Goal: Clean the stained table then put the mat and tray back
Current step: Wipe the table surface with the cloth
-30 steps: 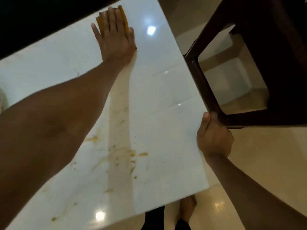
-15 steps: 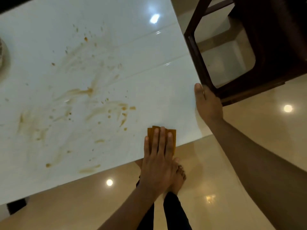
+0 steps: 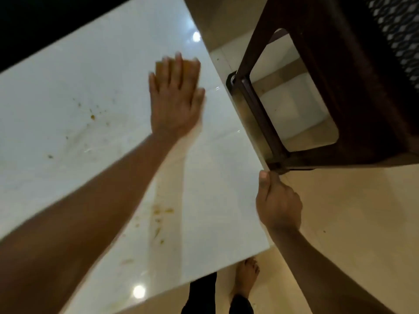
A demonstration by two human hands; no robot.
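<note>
A glossy white table (image 3: 215,189) fills the left and middle of the head view. Brown-orange stains (image 3: 158,219) streak it near the front, and smaller specks (image 3: 92,116) lie toward the left. My left hand (image 3: 175,103) lies flat with straight fingers on an orange cloth (image 3: 190,64), pressing it to the tabletop near the far right edge; the hand is motion-blurred. My right hand (image 3: 277,202) grips the table's right edge, thumb on top and fingers curled under. No mat or tray shows.
A dark wooden chair (image 3: 340,98) stands close against the table's right edge, just beyond my right hand. Beige glossy floor (image 3: 351,223) lies to the right and front. My bare foot (image 3: 246,277) stands under the table's front corner.
My left hand has pushed the orange cloth from the table's front edge up across the surface toward the far right. My right hand has kept its grip on the right edge.
</note>
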